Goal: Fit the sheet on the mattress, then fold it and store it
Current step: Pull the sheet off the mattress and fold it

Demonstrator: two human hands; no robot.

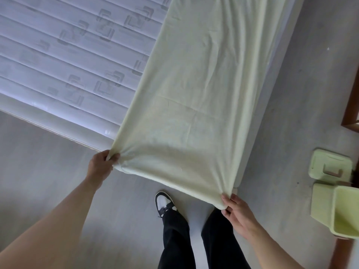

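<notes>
Left arm: it was closest to the camera, bare, and reached up and forward from the bottom left corner.
Left hand (103, 166): its fingers were curled tight and pinched one near corner of the pale yellow sheet (198, 90), bunching the cloth at the grip.
Right hand (236, 214): its fingers and thumb were curled round the other near corner, lower down and close to the person's legs.
Arm pose: both arms were held out and spread well apart, so the near edge of the sheet was pulled tight between the two hands.
Sheet place: it lay as a long strip on the right part of the quilted white mattress (64, 61), and its near end hung off the mattress edge above the floor.
Sheet state: I think it was folded in half the long way, since the left part of the mattress was bare.
Slip risk: a corner could pop out of a pinch if the pull got too hard, and then that end would drop on the gray floor (48, 156).
Crooked risk: the hands were not level, so the next fold could come out lopsided.
Trip risk: the black and white shoe (165, 201) was right below the hanging edge and could step on it.
Storage: a pale green bin (338, 210) stood open on the floor to the right, with its lid (328, 165) lying just beside it.
</notes>
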